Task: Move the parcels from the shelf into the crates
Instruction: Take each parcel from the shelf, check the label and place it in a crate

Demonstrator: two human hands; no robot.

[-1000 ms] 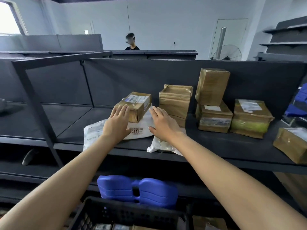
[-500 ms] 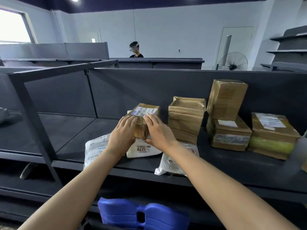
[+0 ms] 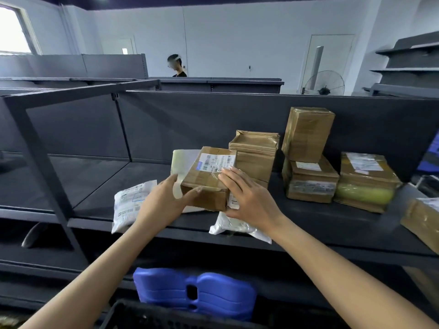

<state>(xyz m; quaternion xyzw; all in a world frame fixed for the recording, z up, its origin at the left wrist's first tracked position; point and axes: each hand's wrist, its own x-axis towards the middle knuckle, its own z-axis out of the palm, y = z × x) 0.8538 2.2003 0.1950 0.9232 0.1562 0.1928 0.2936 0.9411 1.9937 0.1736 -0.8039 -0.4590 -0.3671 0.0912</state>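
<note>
A taped cardboard parcel (image 3: 209, 173) with a white shipping label is lifted off the dark shelf (image 3: 308, 217), tilted toward me. My left hand (image 3: 166, 200) grips its left front corner together with a white poly mailer (image 3: 183, 160) pressed against its left side. My right hand (image 3: 249, 198) holds the parcel's right side. Two white bag parcels lie on the shelf, one (image 3: 129, 203) to the left and one (image 3: 237, 226) under my right hand. The black crate (image 3: 142, 317) shows its rim at the bottom.
Several more cardboard parcels stand on the shelf to the right: a stack (image 3: 255, 153), a tall box (image 3: 307, 134) on another (image 3: 311, 182), a yellow-banded one (image 3: 365, 184), one at the edge (image 3: 422, 222). A blue plastic stool (image 3: 194, 293) sits below. A person (image 3: 177, 66) stands beyond the shelving.
Both hands closed on the cardboard parcel and raised it off the shelf, taking the white mailer beneath it along. The camera moved closer.
</note>
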